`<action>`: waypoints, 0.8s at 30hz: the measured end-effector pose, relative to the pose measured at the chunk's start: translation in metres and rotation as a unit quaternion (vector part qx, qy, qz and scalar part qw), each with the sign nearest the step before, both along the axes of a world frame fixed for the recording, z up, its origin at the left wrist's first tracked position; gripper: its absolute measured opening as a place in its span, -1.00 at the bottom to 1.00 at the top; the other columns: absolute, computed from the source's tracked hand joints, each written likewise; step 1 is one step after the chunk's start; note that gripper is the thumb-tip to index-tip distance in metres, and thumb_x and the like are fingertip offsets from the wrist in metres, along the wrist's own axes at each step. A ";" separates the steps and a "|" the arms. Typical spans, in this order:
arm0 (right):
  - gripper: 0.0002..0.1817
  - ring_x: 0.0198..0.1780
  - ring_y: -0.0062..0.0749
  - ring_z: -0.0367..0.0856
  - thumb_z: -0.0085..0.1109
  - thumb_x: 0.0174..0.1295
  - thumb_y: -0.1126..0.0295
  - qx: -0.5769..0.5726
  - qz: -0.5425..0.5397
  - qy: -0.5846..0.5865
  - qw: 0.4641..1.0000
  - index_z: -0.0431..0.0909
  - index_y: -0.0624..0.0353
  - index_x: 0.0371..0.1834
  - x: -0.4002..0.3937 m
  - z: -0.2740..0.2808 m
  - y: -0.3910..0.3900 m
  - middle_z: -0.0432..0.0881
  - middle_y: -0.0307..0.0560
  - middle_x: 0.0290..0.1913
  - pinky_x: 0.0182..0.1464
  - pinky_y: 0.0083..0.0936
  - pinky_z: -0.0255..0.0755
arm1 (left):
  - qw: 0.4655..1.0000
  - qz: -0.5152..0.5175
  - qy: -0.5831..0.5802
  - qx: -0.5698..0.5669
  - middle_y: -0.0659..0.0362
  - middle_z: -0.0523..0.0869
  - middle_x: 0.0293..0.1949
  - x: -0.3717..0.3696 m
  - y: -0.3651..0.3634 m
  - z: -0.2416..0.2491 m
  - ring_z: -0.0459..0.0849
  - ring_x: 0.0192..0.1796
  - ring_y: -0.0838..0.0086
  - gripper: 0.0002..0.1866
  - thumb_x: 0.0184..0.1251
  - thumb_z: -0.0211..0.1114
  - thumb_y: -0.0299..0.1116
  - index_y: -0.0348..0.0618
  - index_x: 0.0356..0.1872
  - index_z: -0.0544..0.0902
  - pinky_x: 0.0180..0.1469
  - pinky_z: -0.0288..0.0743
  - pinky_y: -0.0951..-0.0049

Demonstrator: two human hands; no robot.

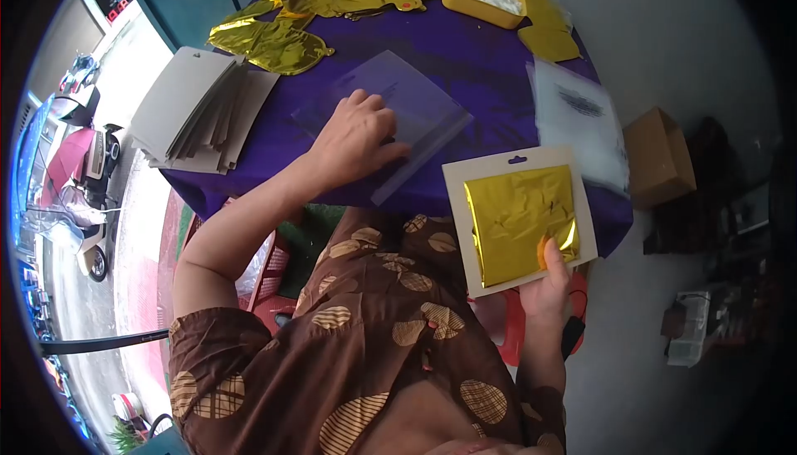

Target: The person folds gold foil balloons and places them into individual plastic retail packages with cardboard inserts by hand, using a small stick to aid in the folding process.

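Observation:
My left hand (357, 135) is on a clear plastic bag (423, 94) lying flat on the purple tablecloth. Its fingers are curled down against the film and the fingertips are hidden. My right hand (548, 285) grips a pale cardboard backing card (457, 174) by its lower right edge, thumb in front and fingers hidden behind. A folded gold foil balloon (515, 222) lies flat against the card's face, pressed by the thumb. Something orange (543, 252) covers or sits at the thumb tip. The card has a hanging slot at the top.
A stack of cards (191, 106) stands at the table's left edge. Gold foil balloons (282, 44) lie along the back, beside a yellow tub (484, 2) with white contents. A pile of clear bags (577, 114) is on the right, and a cardboard box (660, 156) is beyond the edge.

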State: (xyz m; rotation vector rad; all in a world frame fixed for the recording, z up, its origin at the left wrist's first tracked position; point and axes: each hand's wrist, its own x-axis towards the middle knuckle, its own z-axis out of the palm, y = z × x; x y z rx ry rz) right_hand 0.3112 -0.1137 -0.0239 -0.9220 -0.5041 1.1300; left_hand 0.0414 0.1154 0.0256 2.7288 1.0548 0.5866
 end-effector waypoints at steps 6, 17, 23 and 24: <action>-0.36 0.42 -0.15 0.40 0.03 0.42 0.34 -0.012 0.020 -0.028 0.999 0.12 0.23 0.54 -0.013 0.009 0.003 0.37 0.03 0.44 0.41 -0.14 0.35 | 0.999 0.032 0.003 0.003 0.03 0.64 -0.30 0.011 0.008 -0.016 0.51 -0.12 0.13 -0.65 0.10 0.50 -0.09 -0.18 -0.46 0.63 -0.02 0.36 0.20; -0.36 0.42 -0.17 0.40 0.04 0.43 0.33 0.012 0.026 -0.038 0.999 0.12 0.23 0.54 -0.006 0.011 0.002 0.37 0.03 0.44 0.42 -0.14 0.34 | 0.999 0.003 0.034 0.022 0.07 0.67 -0.31 0.007 0.009 -0.018 0.55 -0.09 0.17 -0.69 0.17 0.45 -0.12 -0.16 -0.44 0.64 0.00 0.36 0.20; -0.36 0.42 -0.16 0.40 0.04 0.44 0.30 0.020 0.031 -0.029 0.999 0.12 0.23 0.54 -0.002 0.013 0.000 0.37 0.03 0.44 0.43 -0.13 0.33 | 0.999 0.013 0.028 0.018 0.09 0.67 -0.36 0.012 0.003 -0.013 0.57 -0.13 0.17 -0.69 0.19 0.44 -0.12 -0.14 -0.41 0.60 -0.01 0.36 0.23; -0.36 0.42 -0.16 0.40 0.04 0.44 0.30 0.022 0.031 -0.029 0.999 0.12 0.23 0.54 -0.002 0.012 0.000 0.37 0.04 0.44 0.43 -0.13 0.33 | 0.999 0.011 0.026 0.016 0.09 0.67 -0.35 0.012 0.004 -0.014 0.57 -0.13 0.17 -0.69 0.20 0.43 -0.12 -0.14 -0.41 0.59 -0.02 0.36 0.22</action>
